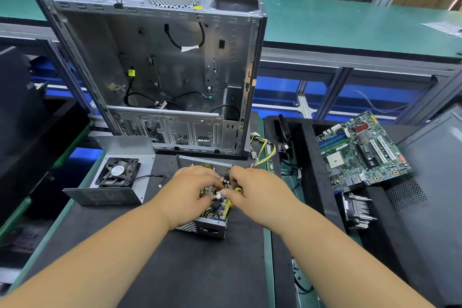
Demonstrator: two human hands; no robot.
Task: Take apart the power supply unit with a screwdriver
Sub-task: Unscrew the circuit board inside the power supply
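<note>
1. Both forearms come in from 6 o'clock and meet over the black mat (155,257), nearest to me.
2. At the centre I see the left hand (190,192) with its fingers curled down onto the circuit board (220,204) of the power supply unit (207,226); it grips the board's left side.
3. From 5 o'clock the right hand (255,190) reaches in, its thumb and fingertips pinching components on the same board. I cannot tell exactly which part it holds, as the two hands cover most of the board.
4. That unit sits open on the mat at the centre, its perforated metal shell showing at the near and far ends around the hands.
5. At 9 o'clock from the unit lies its removed cover (110,192), with a black fan (117,172) mounted in it and a thin lead trailing toward the hands.
6. Yellow and black wires (262,150) run off from the unit toward 1 o'clock.
7. At 12 o'clock, just behind the unit, an emptied computer case (155,65) stands with its open side toward me, loose black cables hanging inside.
8. At 3 o'clock a green motherboard (360,152) rests tilted on a black foam tray (310,157), well apart from the hands.
9. Below it, at 4 o'clock, a finned heatsink (357,210) lies on that tray.
</note>
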